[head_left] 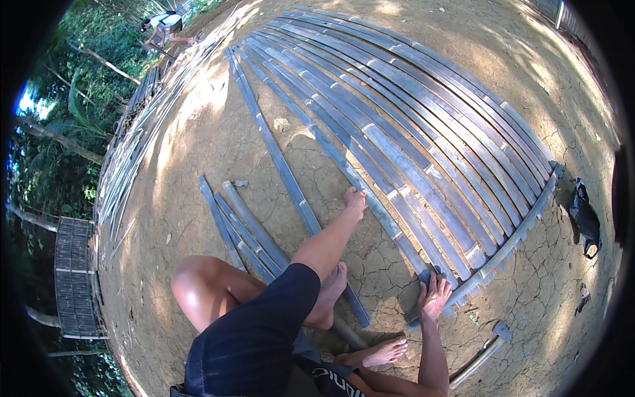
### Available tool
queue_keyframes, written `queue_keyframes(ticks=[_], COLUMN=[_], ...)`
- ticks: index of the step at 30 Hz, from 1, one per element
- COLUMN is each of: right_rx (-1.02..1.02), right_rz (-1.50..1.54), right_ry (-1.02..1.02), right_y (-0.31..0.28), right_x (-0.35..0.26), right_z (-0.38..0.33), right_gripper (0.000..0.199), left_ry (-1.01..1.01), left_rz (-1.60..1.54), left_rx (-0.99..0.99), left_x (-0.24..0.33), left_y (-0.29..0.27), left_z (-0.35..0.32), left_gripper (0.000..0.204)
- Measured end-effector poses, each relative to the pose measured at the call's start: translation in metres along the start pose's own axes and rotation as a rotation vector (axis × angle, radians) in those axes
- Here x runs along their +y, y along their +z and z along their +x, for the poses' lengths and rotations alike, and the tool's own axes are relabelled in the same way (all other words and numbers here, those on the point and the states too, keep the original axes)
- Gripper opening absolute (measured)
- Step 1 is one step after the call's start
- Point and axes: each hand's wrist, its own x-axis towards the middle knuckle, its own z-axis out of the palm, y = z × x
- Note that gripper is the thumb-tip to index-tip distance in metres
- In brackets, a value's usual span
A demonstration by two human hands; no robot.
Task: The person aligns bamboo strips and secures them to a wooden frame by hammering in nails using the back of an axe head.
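A row of long split bamboo slats (383, 142) lies fanned out on the ground, their near ends meeting a notched bamboo crosspiece (522, 228). My left hand (356, 202) is closed on the edge of the leftmost slat of the row (337, 157), partway along it. Close to the crosspiece, my right hand (434, 294) holds that slat's near end, thumb on one side and fingers on the other; part of the end is hidden under the hand. A hammer (489, 351) with a wooden handle lies on the ground beside my right forearm.
A separate slat (281, 165) lies left of the row. Shorter bamboo pieces (241, 218) rest near my left knee. A black bag-like item (585, 218) lies at the right. Bamboo strips (135, 142) line the left edge, with a bent-over person (165, 25) beyond.
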Motion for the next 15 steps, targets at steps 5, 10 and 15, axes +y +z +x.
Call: queue_keyframes(ticks=[5,10,15], right_rx=[0.002,0.018,0.016], right_rz=[-0.017,-0.015,0.006], right_ry=[0.009,0.010,0.008], right_y=[-0.004,-0.004,-0.004], right_x=[-0.001,-0.002,-0.007], right_z=[-0.002,-0.001,0.000], right_gripper=[0.045,0.045,0.046], left_ry=[-0.036,-0.035,-0.025], left_rz=[0.020,0.003,-0.009], left_rx=[-0.016,-0.005,-0.004], left_x=[0.002,0.000,-0.001], left_y=[0.002,0.004,-0.002], left_z=[-0.004,-0.001,0.008], left_gripper=[0.030,0.023,0.017])
